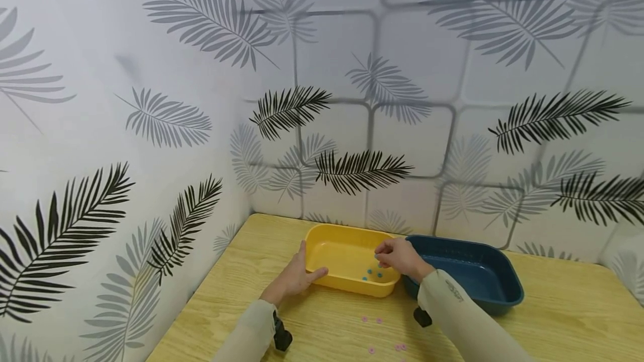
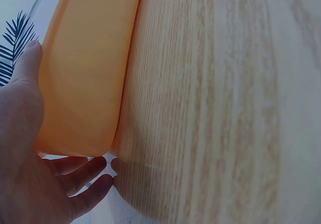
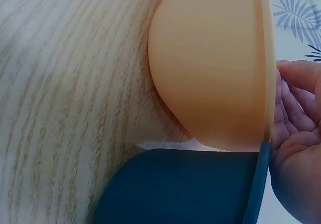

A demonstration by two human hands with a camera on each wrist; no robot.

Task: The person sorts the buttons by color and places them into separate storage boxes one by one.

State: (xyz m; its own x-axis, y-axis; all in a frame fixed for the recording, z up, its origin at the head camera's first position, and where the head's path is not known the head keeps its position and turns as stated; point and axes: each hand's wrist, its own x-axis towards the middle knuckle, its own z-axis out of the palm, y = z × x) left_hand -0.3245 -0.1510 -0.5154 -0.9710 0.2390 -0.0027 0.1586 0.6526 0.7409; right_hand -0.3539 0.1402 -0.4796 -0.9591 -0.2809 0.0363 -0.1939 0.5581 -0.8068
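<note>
A yellow tray [image 1: 342, 232] stands on the table, and my left hand [image 1: 294, 275] holds it at its near left corner. In the left wrist view the thumb lies against the tray wall [image 2: 88, 68], with the other fingers around its end. Over the right end of the tray, my right hand [image 1: 402, 256] pinches a small blue bead [image 1: 376, 256] between thumb and fingertips. Several like it, such as one blue bead [image 1: 379, 275], lie on the tray floor below. From the right wrist view, the tray rim hides the fingertips.
A dark blue tray [image 1: 495, 272] adjoins the yellow one on the right, under my right forearm. Several small pink ring-like beads [image 1: 371, 349] lie scattered on the wooden table [image 1: 312, 334] in front. A leaf-patterned wall [image 1: 342, 127] rises behind the table.
</note>
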